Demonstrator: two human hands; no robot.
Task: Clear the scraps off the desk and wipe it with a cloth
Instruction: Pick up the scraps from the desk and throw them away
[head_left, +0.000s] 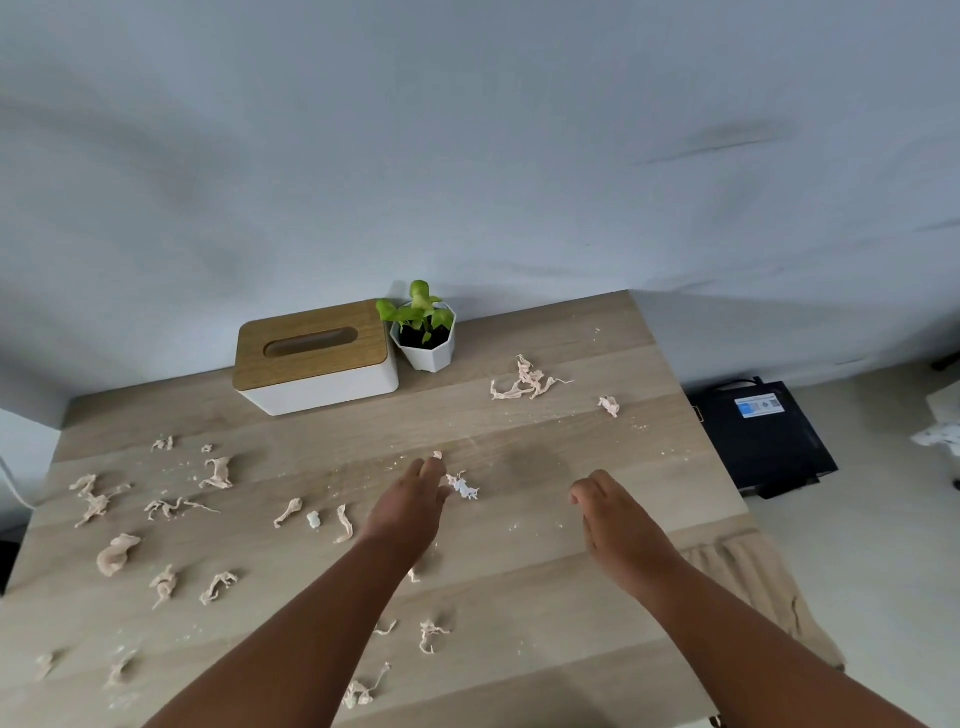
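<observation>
Both arms reach out over the wooden surface. The left hand lies flat with straight fingers, released, its tips just beside a white scrap. The right hand hovers with loosely curled fingers, holding nothing. Beige scraps litter the surface from six round to nine o'clock; another clump lies at one o'clock. A tan cloth hangs off the edge at four o'clock. A tissue box and potted plant stand at twelve.
</observation>
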